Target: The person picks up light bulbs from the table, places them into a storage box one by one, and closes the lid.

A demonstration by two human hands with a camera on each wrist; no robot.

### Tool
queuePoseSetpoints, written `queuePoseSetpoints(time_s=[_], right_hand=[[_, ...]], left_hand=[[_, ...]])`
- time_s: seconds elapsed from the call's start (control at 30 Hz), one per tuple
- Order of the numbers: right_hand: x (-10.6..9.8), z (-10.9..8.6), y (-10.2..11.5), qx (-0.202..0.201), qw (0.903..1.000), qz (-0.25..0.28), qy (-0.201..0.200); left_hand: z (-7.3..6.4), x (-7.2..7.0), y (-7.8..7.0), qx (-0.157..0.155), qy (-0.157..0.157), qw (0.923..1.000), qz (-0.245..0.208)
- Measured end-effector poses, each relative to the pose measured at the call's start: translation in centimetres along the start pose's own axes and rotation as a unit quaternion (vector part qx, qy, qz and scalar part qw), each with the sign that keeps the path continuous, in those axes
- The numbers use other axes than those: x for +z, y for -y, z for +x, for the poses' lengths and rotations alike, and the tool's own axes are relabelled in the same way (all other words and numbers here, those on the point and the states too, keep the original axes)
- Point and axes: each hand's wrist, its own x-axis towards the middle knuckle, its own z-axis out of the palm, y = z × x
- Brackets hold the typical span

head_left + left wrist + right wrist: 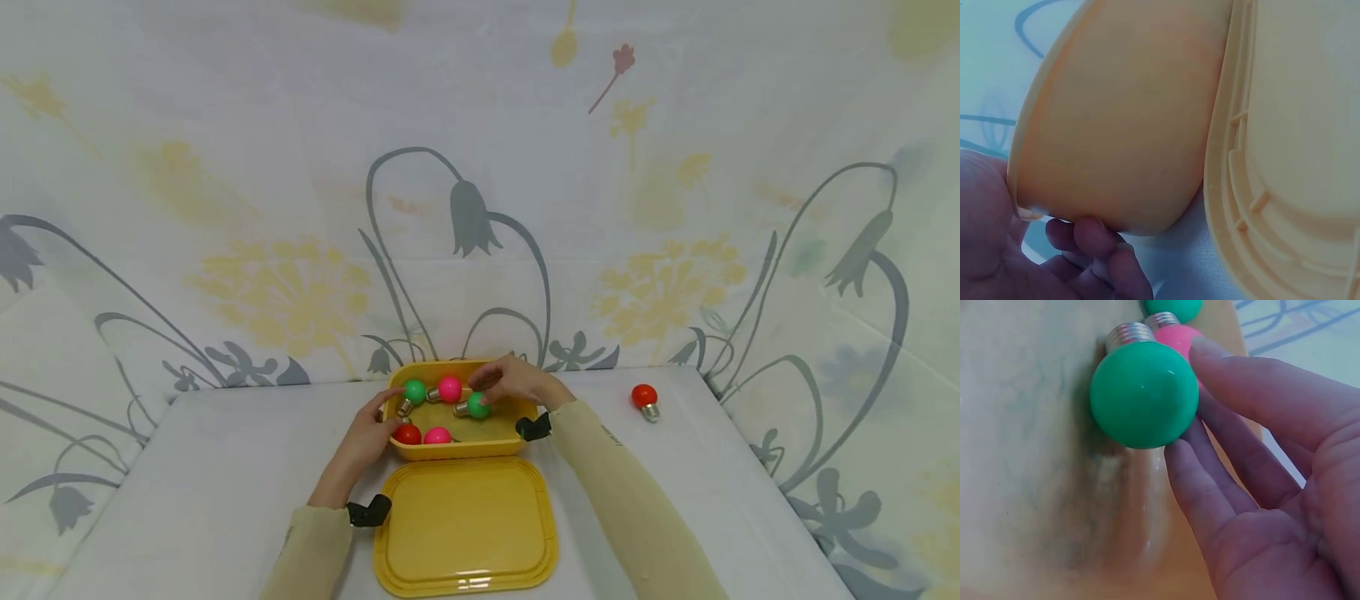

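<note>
A yellow plastic box (457, 452) stands on the white cloth with several coloured light bulbs inside. My left hand (365, 433) grips its left end, fingers curled against the outer wall (1122, 125). Inside, my right hand (517, 379) is around a green bulb (1144, 394), one fingertip right at its globe and another finger apart, over a pink bulb (1179, 339). The green bulb lies on its side, metal base pointing left. Near the left hand sit another green bulb (415, 392) and a red bulb (407, 434). Another pink bulb (437, 435) lies by the front wall.
A flat yellow lid (465, 525) lies in front of the box, close to its front wall. One more red bulb (644, 396) lies on the cloth to the right, outside the box. A flower-patterned cloth (480, 275) hangs behind and at both sides.
</note>
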Motion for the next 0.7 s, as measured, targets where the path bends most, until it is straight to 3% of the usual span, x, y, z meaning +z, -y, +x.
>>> queuePoseSetpoints(time_s=[0.7], right_hand=[[0.33,-0.02,0.46,-0.009,0.9991,0.022,-0.034]], left_hand=[[-0.22,0.18,-0.23,-0.009,-0.007,0.9999,0.003]])
